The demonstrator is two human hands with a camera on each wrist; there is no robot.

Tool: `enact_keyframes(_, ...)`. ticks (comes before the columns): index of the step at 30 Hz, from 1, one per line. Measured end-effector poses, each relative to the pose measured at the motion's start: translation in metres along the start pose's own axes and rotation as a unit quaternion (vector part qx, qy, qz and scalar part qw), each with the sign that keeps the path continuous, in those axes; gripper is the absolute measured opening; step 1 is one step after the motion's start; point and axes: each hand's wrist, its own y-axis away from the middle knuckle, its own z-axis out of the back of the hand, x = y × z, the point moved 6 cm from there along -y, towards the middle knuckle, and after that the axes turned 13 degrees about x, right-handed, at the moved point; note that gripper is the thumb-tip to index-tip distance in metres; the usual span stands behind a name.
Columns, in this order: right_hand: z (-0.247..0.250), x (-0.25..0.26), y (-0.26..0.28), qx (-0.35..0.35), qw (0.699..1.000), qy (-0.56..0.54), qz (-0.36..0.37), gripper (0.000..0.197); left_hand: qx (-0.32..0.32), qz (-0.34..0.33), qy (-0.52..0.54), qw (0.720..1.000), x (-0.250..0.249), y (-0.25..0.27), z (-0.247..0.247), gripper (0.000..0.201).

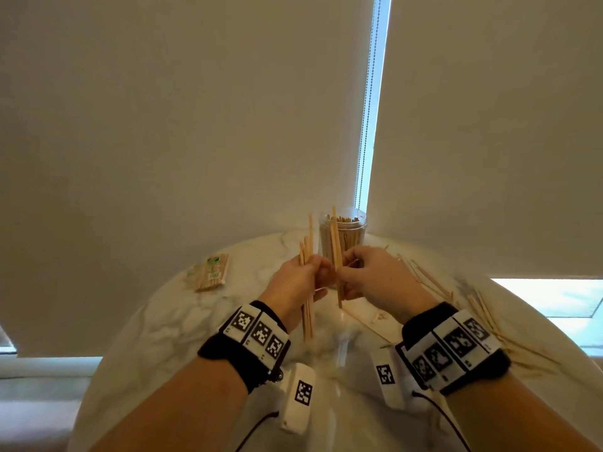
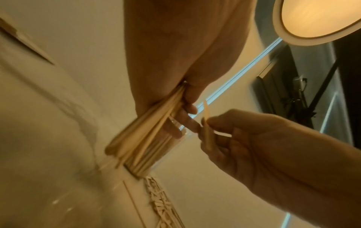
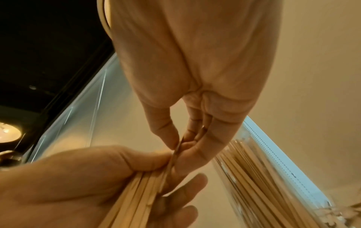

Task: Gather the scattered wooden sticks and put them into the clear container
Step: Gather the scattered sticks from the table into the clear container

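My left hand (image 1: 301, 275) grips an upright bundle of wooden sticks (image 1: 307, 288) above the round marble table (image 1: 156, 321). In the left wrist view the bundle (image 2: 140, 135) fans out below the curled fingers. My right hand (image 1: 365, 272) pinches a few sticks (image 1: 336, 256) right beside the left hand, thumb and fingers closed on them (image 3: 176, 152). The clear container (image 1: 342, 236) stands just behind both hands, packed with upright sticks; its wall shows in the right wrist view (image 3: 263, 185). Several loose sticks (image 1: 430, 282) lie scattered on the table to the right.
A wrapped pack of sticks (image 1: 212, 272) lies on the table at the back left. A roller blind with a bead chain (image 1: 367, 125) hangs behind the table. More loose sticks (image 1: 509, 347) reach the table's right edge.
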Motion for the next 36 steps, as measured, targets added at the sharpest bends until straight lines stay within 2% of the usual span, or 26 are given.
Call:
enact_keyframes(3, -0.005, -0.004, -0.008, 0.001, 0.999, 0.053, 0.012, 0.004, 0.009, -0.028, 0.054, 0.998, 0.002, -0.008, -0.009, 0.031)
enact_keyframes(5, -0.009, -0.007, -0.013, -0.004, 0.995, 0.102, 0.019, 0.008, 0.021, -0.032, 0.089, 0.995, 0.005, -0.009, -0.016, 0.034)
enact_keyframes(9, -0.014, -0.012, -0.015, 0.014, 0.982, 0.185, 0.021, 0.017, 0.056, -0.042, 0.079, 0.994, 0.014, -0.013, -0.018, 0.035)
enact_keyframes(12, -0.003, -0.009, -0.012, 0.043, 0.983, 0.179, 0.018, 0.027, 0.048, -0.053, 0.064, 0.995, 0.015, -0.017, -0.013, 0.030)
enact_keyframes(14, 0.015, -0.002, -0.007, 0.010, 0.989, 0.145, 0.033, 0.033, 0.048, -0.066, 0.073, 0.994, 0.011, -0.018, -0.013, 0.028)
enact_keyframes(16, 0.035, 0.008, -0.001, -0.064, 0.989, 0.114, 0.070, 0.030, 0.073, -0.076, 0.052, 0.993, 0.006, -0.015, -0.019, 0.030)
enact_keyframes(17, 0.042, 0.013, 0.002, -0.098, 0.987, 0.093, 0.092, 0.029, 0.096, -0.076, 0.016, 0.992, 0.004, -0.014, -0.023, 0.031)
enact_keyframes(19, 0.055, 0.021, 0.008, -0.152, 0.977, 0.079, 0.130, 0.040, 0.161, -0.064, -0.056, 0.983, 0.004, -0.009, -0.038, 0.035)
enact_keyframes(21, 0.058, 0.028, 0.013, -0.161, 0.969, 0.120, 0.141, 0.046, 0.217, -0.052, -0.109, 0.969, 0.005, -0.003, -0.056, 0.031)
enact_keyframes(22, 0.053, 0.027, 0.011, -0.130, 0.972, 0.148, 0.130, 0.045, 0.231, -0.052, -0.132, 0.963, 0.004, -0.001, -0.063, 0.026)
enact_keyframes(24, 0.032, 0.022, 0.006, -0.027, 0.977, 0.192, 0.090, 0.043, 0.222, -0.064, -0.154, 0.961, 0.002, 0.000, -0.072, 0.016)
enact_keyframes(25, 0.024, 0.020, 0.005, -0.003, 0.975, 0.204, 0.084, 0.045, 0.210, -0.072, -0.156, 0.962, 0.002, 0.000, -0.072, 0.019)
enact_keyframes(28, 0.019, 0.022, 0.005, -0.017, 0.975, 0.196, 0.106, 0.045, 0.201, -0.075, -0.140, 0.967, 0.003, -0.002, -0.068, 0.031)
enact_keyframes(30, 0.015, 0.022, 0.006, 0.026, 0.982, 0.161, 0.098, 0.050, 0.201, -0.075, -0.105, 0.971, 0.004, -0.002, -0.065, 0.029)
enact_keyframes(32, 0.017, 0.025, 0.007, 0.011, 0.990, 0.099, 0.102, 0.057, 0.191, -0.087, -0.044, 0.977, 0.000, -0.003, -0.062, 0.028)
enact_keyframes(34, 0.026, 0.028, 0.010, -0.041, 0.990, 0.090, 0.105, 0.057, 0.138, -0.118, 0.032, 0.983, -0.007, -0.008, -0.049, 0.039)
enact_keyframes(35, 0.027, 0.027, 0.010, -0.038, 0.987, 0.124, 0.095, 0.055, 0.097, -0.140, 0.077, 0.982, -0.011, -0.010, -0.039, 0.040)
enact_keyframes(36, 0.023, 0.024, 0.009, -0.004, 0.983, 0.171, 0.072, 0.056, 0.058, -0.161, 0.130, 0.977, -0.016, -0.012, -0.029, 0.036)
